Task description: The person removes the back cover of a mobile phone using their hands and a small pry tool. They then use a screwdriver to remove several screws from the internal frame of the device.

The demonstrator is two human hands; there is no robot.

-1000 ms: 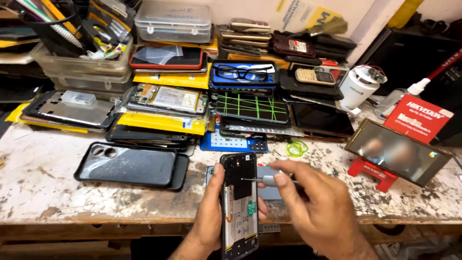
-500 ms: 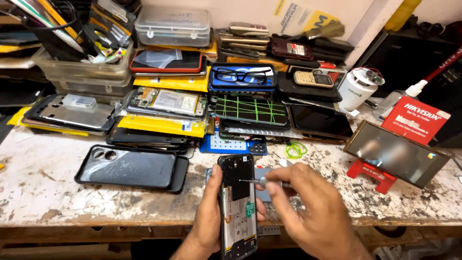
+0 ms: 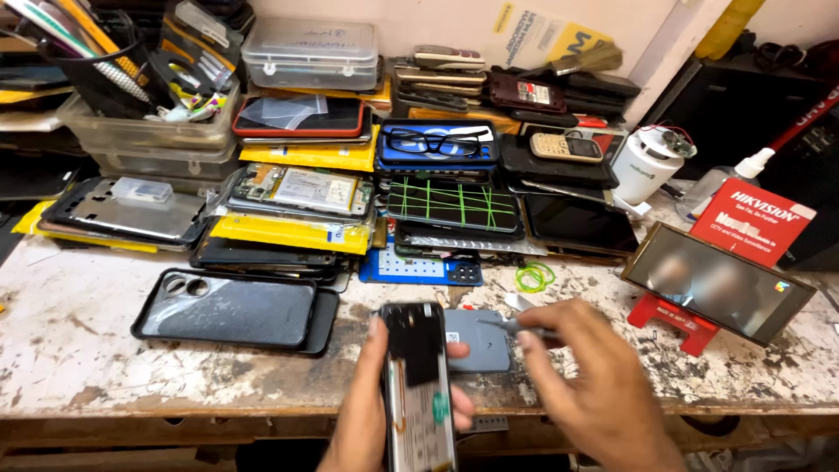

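Two hands, yours, work at the near edge of a worn, paint-chipped desk [image 3: 105, 367]. Farthest left on the desk lies a dark phone case [image 3: 229, 308], flat, with its camera cutout toward the left. Right of it, your left hand [image 3: 367, 411] comes up from below, its fingers wrapped around an opened phone [image 3: 418, 385] with its back cover off; the phone is held lengthwise, pointing away from you, its inner parts facing up. Just beyond and right of the phone, a grey back cover [image 3: 479, 339] rests flat on the desk. Over that cover, your right hand [image 3: 599, 385] has its fingers pinched narrowly on a thin metal tool [image 3: 516, 326], whose tip points left toward the top of the phone; you cannot tell whether the tip touches it. Farther right, a phone with a lit screen [image 3: 717, 284] leans on a red stand [image 3: 669, 316]. Behind everything, stacks of phones, screens and yellow packets [image 3: 293, 232] fill the back of the desk.
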